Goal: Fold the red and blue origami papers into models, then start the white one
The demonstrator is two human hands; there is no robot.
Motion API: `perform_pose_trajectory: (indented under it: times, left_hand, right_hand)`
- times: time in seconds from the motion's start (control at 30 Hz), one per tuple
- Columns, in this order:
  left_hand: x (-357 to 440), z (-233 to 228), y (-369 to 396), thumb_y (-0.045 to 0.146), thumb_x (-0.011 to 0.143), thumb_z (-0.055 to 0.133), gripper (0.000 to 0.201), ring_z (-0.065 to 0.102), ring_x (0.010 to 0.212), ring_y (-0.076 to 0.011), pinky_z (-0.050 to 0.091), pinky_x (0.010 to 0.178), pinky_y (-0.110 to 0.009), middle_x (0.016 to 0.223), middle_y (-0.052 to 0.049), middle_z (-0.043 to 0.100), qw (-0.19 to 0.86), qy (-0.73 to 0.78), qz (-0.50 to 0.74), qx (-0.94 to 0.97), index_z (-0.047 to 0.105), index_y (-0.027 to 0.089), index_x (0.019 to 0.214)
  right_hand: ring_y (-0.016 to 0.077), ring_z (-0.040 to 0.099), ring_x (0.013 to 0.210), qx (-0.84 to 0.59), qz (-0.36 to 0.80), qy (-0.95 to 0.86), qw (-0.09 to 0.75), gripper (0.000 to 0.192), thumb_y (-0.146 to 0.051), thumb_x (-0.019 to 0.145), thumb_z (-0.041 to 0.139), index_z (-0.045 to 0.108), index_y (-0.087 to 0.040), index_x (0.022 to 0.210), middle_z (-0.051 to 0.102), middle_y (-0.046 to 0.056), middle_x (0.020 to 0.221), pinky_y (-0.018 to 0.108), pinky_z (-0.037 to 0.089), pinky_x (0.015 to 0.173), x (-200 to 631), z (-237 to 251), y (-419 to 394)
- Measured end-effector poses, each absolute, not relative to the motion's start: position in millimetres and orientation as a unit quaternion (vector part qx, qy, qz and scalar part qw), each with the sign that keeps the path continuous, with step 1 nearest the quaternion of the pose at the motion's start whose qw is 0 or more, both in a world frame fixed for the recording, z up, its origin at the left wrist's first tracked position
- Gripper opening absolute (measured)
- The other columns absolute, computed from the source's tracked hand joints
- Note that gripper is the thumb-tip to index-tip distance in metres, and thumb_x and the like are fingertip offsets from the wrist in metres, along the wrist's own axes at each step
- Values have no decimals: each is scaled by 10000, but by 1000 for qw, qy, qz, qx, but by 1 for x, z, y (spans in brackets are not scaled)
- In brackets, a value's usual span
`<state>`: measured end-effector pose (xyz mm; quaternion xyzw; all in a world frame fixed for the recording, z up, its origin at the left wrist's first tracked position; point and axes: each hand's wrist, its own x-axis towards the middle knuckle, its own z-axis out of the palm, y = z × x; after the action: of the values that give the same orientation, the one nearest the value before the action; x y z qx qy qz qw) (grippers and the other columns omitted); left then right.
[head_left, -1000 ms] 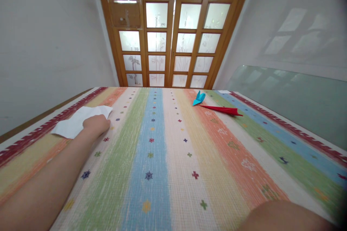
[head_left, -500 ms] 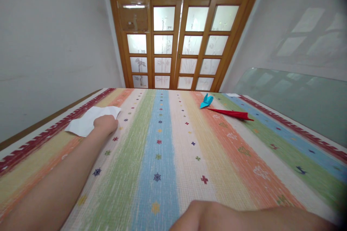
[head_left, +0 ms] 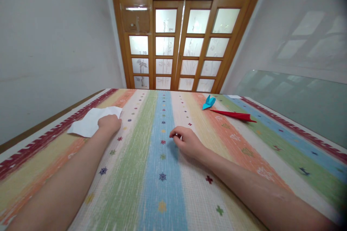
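Observation:
My left hand [head_left: 110, 123] is closed at the right part of a creased white sheet of paper [head_left: 84, 122] on the left of the table; its fingertips are hidden behind the hand. Over the blue stripe in the middle, my right hand [head_left: 187, 140] has its fingers curled toward the thumb, and nothing shows between them. Farther back on the right lie a blue folded-paper figure [head_left: 208, 102] with raised points and, touching or almost touching it, a long, narrow red folded-paper piece [head_left: 233, 115].
A striped, patterned cloth [head_left: 151, 166] covers the table. At the far right edge lies a small white piece [head_left: 234, 96]. Greenish glass [head_left: 298, 97] stands along the right side, and wooden doors with glass panes [head_left: 180, 43] rise beyond the table.
My right hand has come forward from the bottom edge to the middle of the table. The left hand stays on the paper. The whole view has shifted slightly.

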<state>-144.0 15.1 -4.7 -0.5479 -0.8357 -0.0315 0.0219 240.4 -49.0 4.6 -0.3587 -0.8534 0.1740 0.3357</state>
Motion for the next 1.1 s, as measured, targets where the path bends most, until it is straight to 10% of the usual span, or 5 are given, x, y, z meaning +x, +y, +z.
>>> perform_pose_trajectory:
  times: [0.9, 1.1]
  left_hand:
    - [-129, 12, 5, 287, 822, 500, 347, 616, 1095, -449, 487, 832, -492, 1145, -293, 660, -19, -827, -85, -555, 701, 75, 1010]
    - [-49, 54, -17, 378, 795, 555, 266, 665, 887, -325, 509, 726, -375, 861, -162, 705, -181, -725, -134, -651, 680, 147, 755]
  right_hand:
    - [135, 545, 632, -363, 462, -741, 324, 144, -204, 783, 550, 681, -179, 838, 613, -1, 697, 249, 412, 608, 275, -14, -62]
    - [178, 584, 729, -421, 264, -780, 380, 239, -240, 887, 519, 678, -213, 1064, 660, 37, 831, 300, 429, 678, 285, -14, -69]
